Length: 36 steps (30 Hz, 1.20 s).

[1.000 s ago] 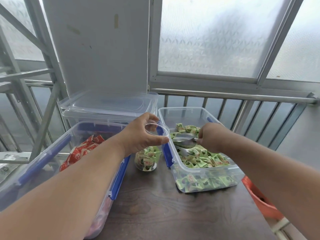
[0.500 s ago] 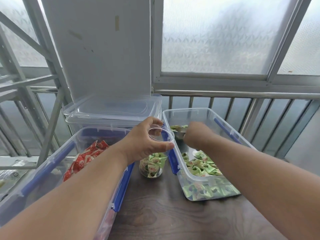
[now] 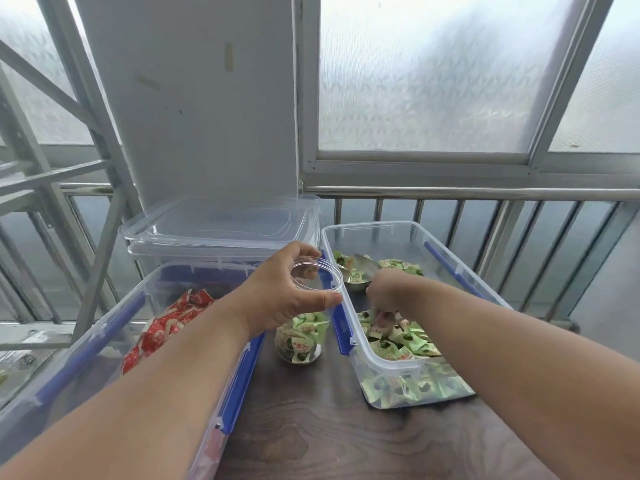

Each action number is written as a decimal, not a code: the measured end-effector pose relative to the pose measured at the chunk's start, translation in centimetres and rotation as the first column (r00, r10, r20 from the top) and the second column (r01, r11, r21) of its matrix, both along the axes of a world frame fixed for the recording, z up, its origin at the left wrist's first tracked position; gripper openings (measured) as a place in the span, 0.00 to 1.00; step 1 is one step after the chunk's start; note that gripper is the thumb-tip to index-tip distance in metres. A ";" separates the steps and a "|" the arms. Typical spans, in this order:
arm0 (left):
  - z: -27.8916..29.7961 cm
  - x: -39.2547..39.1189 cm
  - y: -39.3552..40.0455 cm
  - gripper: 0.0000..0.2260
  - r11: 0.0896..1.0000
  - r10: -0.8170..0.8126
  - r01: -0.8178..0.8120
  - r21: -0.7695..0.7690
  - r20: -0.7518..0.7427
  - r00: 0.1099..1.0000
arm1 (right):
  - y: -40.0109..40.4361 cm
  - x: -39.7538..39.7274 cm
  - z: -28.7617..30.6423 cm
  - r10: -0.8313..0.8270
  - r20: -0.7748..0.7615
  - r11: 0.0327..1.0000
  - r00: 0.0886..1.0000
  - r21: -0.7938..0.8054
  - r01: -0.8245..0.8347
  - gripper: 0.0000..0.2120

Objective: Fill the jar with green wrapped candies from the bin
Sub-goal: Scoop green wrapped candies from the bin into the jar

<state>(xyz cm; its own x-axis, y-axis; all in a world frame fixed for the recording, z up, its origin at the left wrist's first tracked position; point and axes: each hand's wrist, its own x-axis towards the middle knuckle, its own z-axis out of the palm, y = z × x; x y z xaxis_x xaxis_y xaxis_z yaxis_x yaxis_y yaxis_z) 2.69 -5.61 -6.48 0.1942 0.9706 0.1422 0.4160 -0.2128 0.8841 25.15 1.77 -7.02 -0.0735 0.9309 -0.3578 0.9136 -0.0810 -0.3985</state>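
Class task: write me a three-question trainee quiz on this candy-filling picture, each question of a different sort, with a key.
1. True or false: the left hand grips the jar at its rim.
2. What colour are the candies in the left bin? A. blue B. red C. yellow
3. Fill in: the metal scoop lies inside the right ____, among green candies.

Key: 1 true; 2 B; 3 bin.
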 end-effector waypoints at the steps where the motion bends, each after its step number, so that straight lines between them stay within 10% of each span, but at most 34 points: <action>1: 0.0 0.0 0.0 0.40 1.000 -0.001 0.001 0.000 0.003 1.000 | -0.1 0.1 0.4 0.006 0.031 0.999 0.999 0.036 -0.007 0.13; 6: 0.1 -0.1 -0.1 0.41 1.000 0.012 -0.012 -0.006 -0.001 1.000 | -0.9 1.3 2.8 0.044 0.285 0.974 0.957 0.202 -0.105 0.15; 11: 0.6 0.2 -0.6 0.40 1.000 0.005 -0.005 -0.030 -0.004 1.000 | -1.0 3.9 4.1 -0.037 0.124 0.964 0.992 0.267 0.003 0.15; 22: 1.5 0.5 -1.5 0.57 0.999 0.004 -0.006 -0.051 -0.043 0.999 | -6.6 5.0 11.4 0.006 0.400 0.877 0.916 0.437 -0.197 0.09; 36: 0.9 0.2 -1.2 0.45 0.998 0.005 -0.007 -0.061 -0.032 0.999 | -8.5 3.1 13.5 -0.052 0.652 0.389 0.756 0.711 -0.586 0.13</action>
